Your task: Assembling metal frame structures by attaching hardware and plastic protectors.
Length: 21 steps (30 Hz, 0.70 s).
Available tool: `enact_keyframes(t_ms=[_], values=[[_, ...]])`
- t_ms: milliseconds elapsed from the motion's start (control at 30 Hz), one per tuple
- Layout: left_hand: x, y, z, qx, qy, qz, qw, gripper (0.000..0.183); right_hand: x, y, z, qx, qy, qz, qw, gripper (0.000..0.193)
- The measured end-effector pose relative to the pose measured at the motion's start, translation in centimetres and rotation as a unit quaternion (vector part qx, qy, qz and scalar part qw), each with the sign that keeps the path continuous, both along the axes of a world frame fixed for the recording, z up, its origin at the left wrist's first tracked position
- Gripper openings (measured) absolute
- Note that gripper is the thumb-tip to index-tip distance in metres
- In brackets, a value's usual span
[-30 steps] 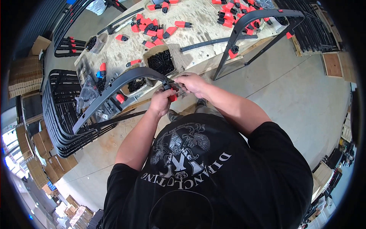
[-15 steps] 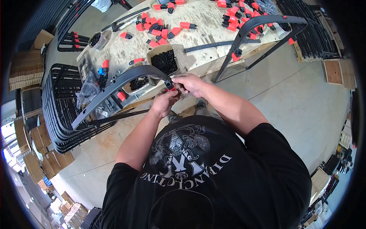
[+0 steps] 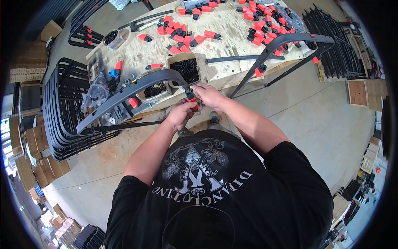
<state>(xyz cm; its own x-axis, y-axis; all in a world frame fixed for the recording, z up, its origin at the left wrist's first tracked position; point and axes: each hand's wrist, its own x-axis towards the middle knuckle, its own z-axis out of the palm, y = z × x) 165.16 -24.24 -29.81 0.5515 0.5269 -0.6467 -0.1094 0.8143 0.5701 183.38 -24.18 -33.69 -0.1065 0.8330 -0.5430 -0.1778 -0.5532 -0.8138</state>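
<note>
A curved black metal frame (image 3: 124, 92) rests across the table's front edge, its bent end reaching down to my hands. My left hand (image 3: 182, 114) is closed around a red and black end piece (image 3: 193, 103) at that end of the tube. My right hand (image 3: 209, 98) pinches at the same joint from the right; whatever lies between its fingertips is hidden. Just beyond my hands is an open bin of black screws or similar small parts (image 3: 185, 70). Left of it, partly behind the frame, sits another bin of small dark parts (image 3: 154, 90).
Many red and black end pieces (image 3: 178, 32) lie scattered on the worn wooden table (image 3: 137, 54). A second curved frame (image 3: 286, 39) leans over the table's right side. Stacked black frames (image 3: 62, 112) stand at the left, more (image 3: 331, 45) at far right. A clear plastic bag (image 3: 96, 92) lies at the table's left.
The view has shifted slightly. My left hand sits a little lower on the end piece, and more of its red part shows. My right hand stays at the joint.
</note>
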Motion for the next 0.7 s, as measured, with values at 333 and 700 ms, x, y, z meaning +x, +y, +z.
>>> enact_keyframes(t_ms=[333, 700], values=[[-0.2, 0.0, 0.4, 0.01, 0.017, 0.008, 1.0, 0.03, 0.8, 1.1, 4.8, -0.083, -0.103, 0.091, 0.987, 0.034], [-0.6, 0.2, 0.4, 0.023, 0.008, 0.003, 1.0, 0.038, 1.0, 1.1, 4.8, -0.131, 0.05, 0.133, 0.981, 0.038]])
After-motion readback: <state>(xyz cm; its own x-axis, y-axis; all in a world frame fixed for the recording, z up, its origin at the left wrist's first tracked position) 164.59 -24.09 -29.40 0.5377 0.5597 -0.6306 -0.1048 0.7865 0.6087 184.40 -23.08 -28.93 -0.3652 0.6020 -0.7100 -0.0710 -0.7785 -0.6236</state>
